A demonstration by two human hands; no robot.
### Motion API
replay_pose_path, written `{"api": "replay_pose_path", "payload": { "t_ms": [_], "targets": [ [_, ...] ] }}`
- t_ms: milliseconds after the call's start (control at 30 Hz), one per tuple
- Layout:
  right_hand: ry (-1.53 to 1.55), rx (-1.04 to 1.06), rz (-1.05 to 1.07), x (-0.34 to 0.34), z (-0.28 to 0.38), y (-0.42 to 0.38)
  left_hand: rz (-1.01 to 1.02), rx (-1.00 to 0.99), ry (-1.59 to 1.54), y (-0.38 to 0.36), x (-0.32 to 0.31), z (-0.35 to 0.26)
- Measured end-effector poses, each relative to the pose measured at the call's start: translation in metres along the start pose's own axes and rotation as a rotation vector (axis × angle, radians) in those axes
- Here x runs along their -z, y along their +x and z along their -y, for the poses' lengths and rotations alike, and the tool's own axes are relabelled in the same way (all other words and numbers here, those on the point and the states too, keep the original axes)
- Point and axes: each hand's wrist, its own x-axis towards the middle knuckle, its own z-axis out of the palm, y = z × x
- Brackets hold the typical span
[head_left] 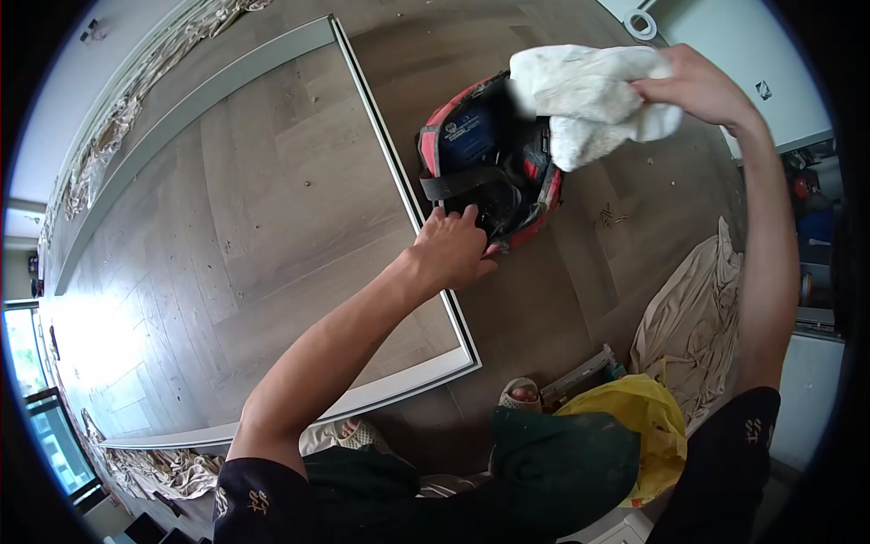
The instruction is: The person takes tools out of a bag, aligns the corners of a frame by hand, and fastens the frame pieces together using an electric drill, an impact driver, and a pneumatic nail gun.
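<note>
A red and black tool bag [433, 148] stands open on the wooden floor, with a dark strap across its mouth and dark items inside that I cannot make out well. My left hand [452, 247] is closed over the bag's near rim, fingers inside and thumb outside. Held up beside the bag's far right side is a bunched white rag [589, 95], which covers part of the opening. My right hand [709, 88] grips the rag by its right end.
A large white-edged frame [379, 136] lies on the floor at the left. Near my feet are a yellow plastic bag [654, 408], a long tool-like object [584, 374] and a beige drop cloth [693, 313]. More crumpled cloth [172, 471] runs along the left edge.
</note>
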Motion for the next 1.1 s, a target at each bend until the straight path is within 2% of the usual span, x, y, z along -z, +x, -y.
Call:
{"api": "replay_pose_path", "payload": {
  "t_ms": [67, 133, 200, 233, 300, 367, 400, 467, 500, 600, 767, 867, 1000, 1100],
  "targets": [
    [-0.137, -0.317, 0.058, 0.038, 0.015, -0.039, -0.054, 0.068, -0.086, 0.013, 0.011, -0.002],
    [-0.082, -0.287, 0.007, 0.041, -0.025, -0.054, -0.079, 0.091, -0.136, 0.034, 0.013, 0.003],
    [0.031, -0.199, -0.106, 0.039, -0.076, -0.071, -0.526, -0.071, -0.110, 0.060, 0.003, 0.015],
    [0.024, -0.208, -0.103, 0.034, -0.098, -0.070, -0.525, -0.078, -0.120, 0.069, -0.007, 0.019],
    [0.006, -0.291, -0.056, 0.019, -0.149, -0.051, -0.543, -0.163, 0.064, 0.087, -0.027, 0.030],
    [-0.143, -0.413, -0.194, -0.005, -0.189, -0.027, -0.549, -0.206, 0.164, 0.090, -0.022, 0.023],
    [-0.138, -0.415, -0.194, -0.013, -0.202, -0.017, -0.401, -0.170, 0.158, 0.085, -0.019, 0.013],
    [-0.091, -0.600, -0.100, -0.031, -0.206, 0.006, -0.104, -0.091, 0.150, 0.070, -0.004, -0.008],
    [-0.083, -0.597, -0.095, -0.039, -0.209, 0.017, -0.095, -0.086, 0.152, 0.067, -0.002, -0.011],
    [-0.087, -0.694, -0.090, -0.065, -0.217, 0.050, 0.218, 0.106, 0.003, 0.063, -0.002, -0.011],
    [-0.018, -0.682, -0.072, -0.100, -0.215, 0.067, 0.308, 0.184, 0.017, 0.053, 0.006, -0.015],
    [0.012, -0.658, -0.152, -0.110, -0.216, 0.068, -0.025, 0.159, 0.065, 0.049, -0.008, -0.010],
    [0.040, -0.569, -0.182, -0.111, -0.240, 0.069, -0.150, 0.138, 0.028, 0.051, -0.019, -0.004],
    [0.129, -0.465, -0.279, -0.105, -0.242, 0.047, 0.082, 0.104, -0.058, 0.051, -0.011, -0.003]
  ]
}}
